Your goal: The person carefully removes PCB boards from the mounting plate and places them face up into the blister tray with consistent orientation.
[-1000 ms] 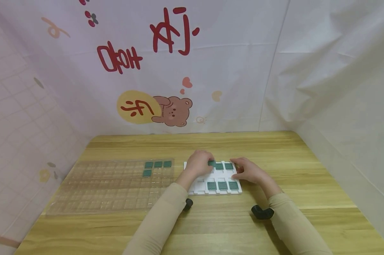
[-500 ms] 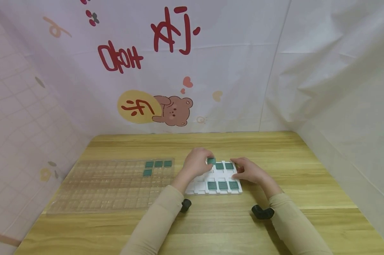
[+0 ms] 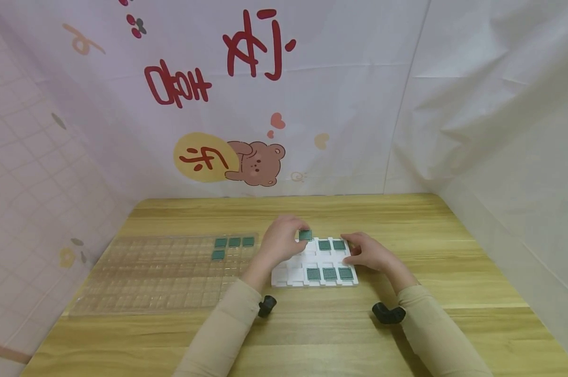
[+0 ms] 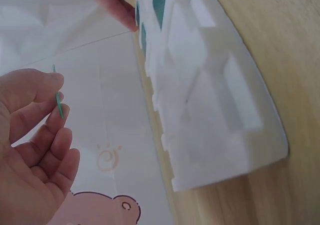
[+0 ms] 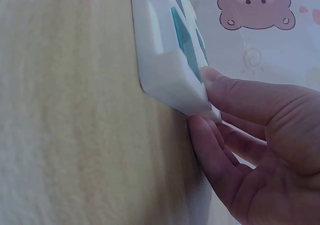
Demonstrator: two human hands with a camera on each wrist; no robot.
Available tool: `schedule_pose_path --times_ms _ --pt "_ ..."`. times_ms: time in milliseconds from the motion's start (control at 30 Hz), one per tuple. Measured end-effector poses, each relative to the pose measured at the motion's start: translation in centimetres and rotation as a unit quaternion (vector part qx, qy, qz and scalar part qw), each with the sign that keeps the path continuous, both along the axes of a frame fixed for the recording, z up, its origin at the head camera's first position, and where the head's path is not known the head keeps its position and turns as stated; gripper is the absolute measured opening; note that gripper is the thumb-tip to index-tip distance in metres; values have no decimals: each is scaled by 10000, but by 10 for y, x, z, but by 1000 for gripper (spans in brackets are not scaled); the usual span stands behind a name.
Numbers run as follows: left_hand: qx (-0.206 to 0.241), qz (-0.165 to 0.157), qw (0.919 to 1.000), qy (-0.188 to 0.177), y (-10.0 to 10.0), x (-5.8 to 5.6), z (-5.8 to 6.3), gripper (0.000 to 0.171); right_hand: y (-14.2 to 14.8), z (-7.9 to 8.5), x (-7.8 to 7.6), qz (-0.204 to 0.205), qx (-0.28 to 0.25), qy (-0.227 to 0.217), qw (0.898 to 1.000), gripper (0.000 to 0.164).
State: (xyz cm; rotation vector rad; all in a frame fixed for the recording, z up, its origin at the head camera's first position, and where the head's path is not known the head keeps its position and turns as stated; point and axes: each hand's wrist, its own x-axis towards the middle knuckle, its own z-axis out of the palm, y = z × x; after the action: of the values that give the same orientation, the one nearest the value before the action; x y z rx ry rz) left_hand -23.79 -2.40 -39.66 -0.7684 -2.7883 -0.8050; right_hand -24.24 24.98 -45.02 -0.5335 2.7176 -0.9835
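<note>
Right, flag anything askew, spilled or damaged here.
Nothing stands out: the green chips look neatly seated in the white compartment tray and clear compartment tray; the left fingers pinch the only loose chip.

Green chip [image 3: 305, 235] raised and shifted left in the left grip [image 3: 280, 242], white tray [image 3: 326, 259] uncovered at near left corner

In the head view, the far left corner of the white tray [image 3: 328, 259] is covered by the left hand [image 3: 280, 241], and both sleeves [image 3: 220, 327] are cut off by the bottom edge. The fine marks on the held green chip [image 3: 305, 235] are too small to be told apart. In the left wrist view, its faces are hidden, only a thin edge being shown; there the white tray is blurred, and the right hand [image 4: 115, 6] is cut off by the top edge.
</note>
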Motion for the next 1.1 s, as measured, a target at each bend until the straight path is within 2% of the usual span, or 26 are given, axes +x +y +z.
schedule_pose_path --times_ms 567,1100 --pt "-90 222 9997 16 -39 6 0 30 0 -1 0 -6 54 23 10000 71" --pt "-139 345 9993 3 -83 2 -4 29 1 -1 0 46 80 127 9999 71"
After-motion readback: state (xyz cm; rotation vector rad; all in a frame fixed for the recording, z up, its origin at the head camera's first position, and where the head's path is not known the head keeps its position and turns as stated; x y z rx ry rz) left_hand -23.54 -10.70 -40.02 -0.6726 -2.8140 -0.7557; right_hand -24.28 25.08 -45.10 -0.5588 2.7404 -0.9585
